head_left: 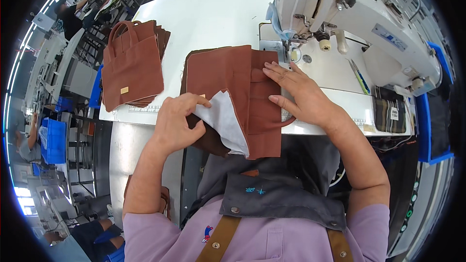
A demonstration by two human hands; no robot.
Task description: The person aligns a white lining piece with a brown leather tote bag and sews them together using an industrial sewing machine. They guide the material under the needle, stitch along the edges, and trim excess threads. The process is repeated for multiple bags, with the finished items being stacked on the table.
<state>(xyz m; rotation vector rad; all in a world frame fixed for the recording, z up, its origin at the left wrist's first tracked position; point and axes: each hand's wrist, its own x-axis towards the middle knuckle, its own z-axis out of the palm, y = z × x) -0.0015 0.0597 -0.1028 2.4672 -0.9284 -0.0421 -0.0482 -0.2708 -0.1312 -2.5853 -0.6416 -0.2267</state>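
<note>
Brown leather bag panels (218, 68) lie on the white table, overhanging its front edge toward my lap. One lower corner is folded back, showing its white backing (221, 116). At that fold is my left hand (177, 121), index fingertip touching the backing, thumb and index curved apart. A dark brown layer (209, 139) shows beneath. My right hand (303, 94) lies with spread fingers on the right-hand panel, close to the sewing machine's needle area (287, 51). A brown strap handle (284, 123) pokes out beneath my right wrist.
A stack of brown handbag pieces (133, 68) with handles lies at the left. The white sewing machine (383, 24) stands at the back right. Near it are a green tool (359, 78) and a dark striped pouch (390, 111). Blue bins (52, 140) and other people are beyond.
</note>
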